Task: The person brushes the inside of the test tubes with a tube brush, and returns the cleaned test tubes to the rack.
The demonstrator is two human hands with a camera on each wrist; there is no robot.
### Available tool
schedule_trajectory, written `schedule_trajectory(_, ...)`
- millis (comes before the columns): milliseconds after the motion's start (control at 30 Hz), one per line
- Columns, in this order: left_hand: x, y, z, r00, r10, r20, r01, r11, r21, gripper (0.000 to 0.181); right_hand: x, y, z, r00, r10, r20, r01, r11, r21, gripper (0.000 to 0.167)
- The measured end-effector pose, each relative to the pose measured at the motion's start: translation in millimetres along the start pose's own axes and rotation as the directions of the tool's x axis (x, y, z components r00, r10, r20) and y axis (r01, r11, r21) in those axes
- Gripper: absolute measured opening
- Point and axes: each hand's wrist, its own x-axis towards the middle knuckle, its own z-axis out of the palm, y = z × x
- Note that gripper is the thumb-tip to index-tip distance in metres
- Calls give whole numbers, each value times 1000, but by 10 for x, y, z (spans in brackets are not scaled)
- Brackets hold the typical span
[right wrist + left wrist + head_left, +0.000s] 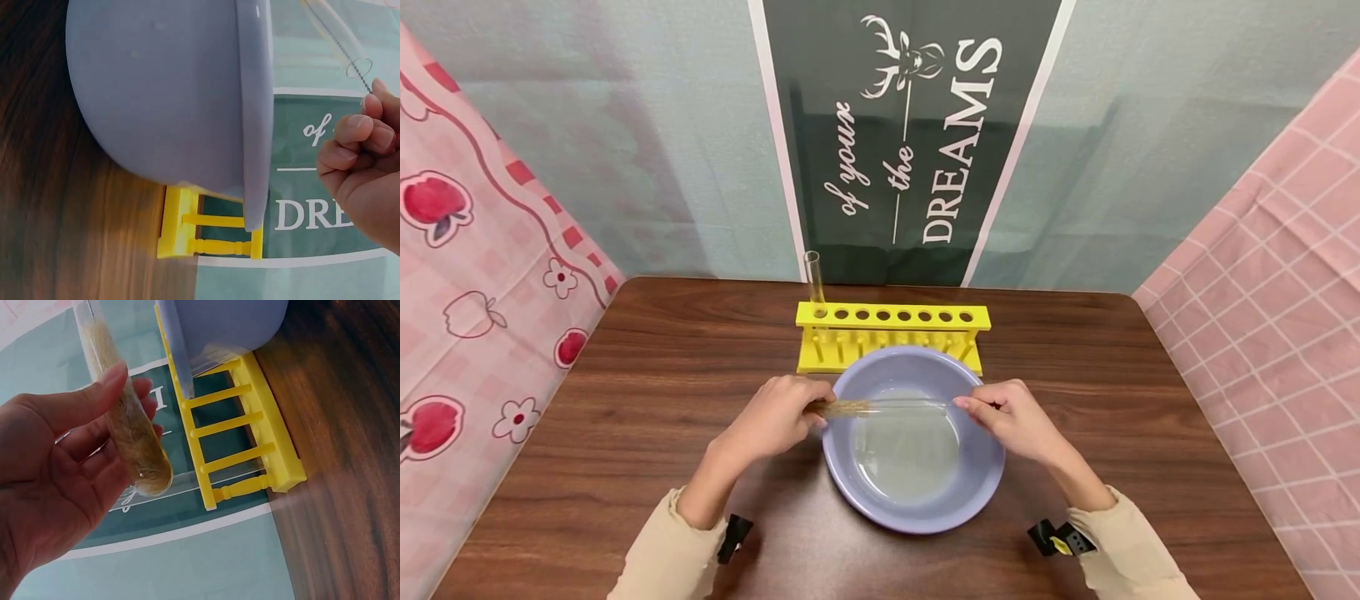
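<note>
My left hand (781, 414) grips the closed end of a glass test tube (149, 464), held level above a lavender basin (917, 523). Tan bristles of a test tube brush (102, 345) fill that end of the tube. On the other side, my right hand (1017, 418) pinches the brush's thin twisted wire handle (339, 45) just outside the tube's open mouth. Cloudy-looking water (906, 454) lies in the basin below.
Behind the basin stands a yellow test tube rack (892, 315), partly covered by the basin. Another glass test tube (814, 283) stands upright in its leftmost hole. Everything rests on a dark wooden table (647, 400) with patterned cloths around it.
</note>
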Motion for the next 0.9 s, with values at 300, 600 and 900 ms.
schedule_trajectory(300,38,-55,-102,984,76,159,-54,989,-138,13,-5,366,0,936,-346,-62,335,932,-141,17)
schedule_trajectory(600,71,-53,-146,988,51,145,-37,995,-94,13,21,365,3,954,-287,-90,271,950,-152,23)
schedule_trajectory(900,105,47,-69,996,21,-82,-9,989,145,18,102,125,-121,927,368,65,-372,892,257,43)
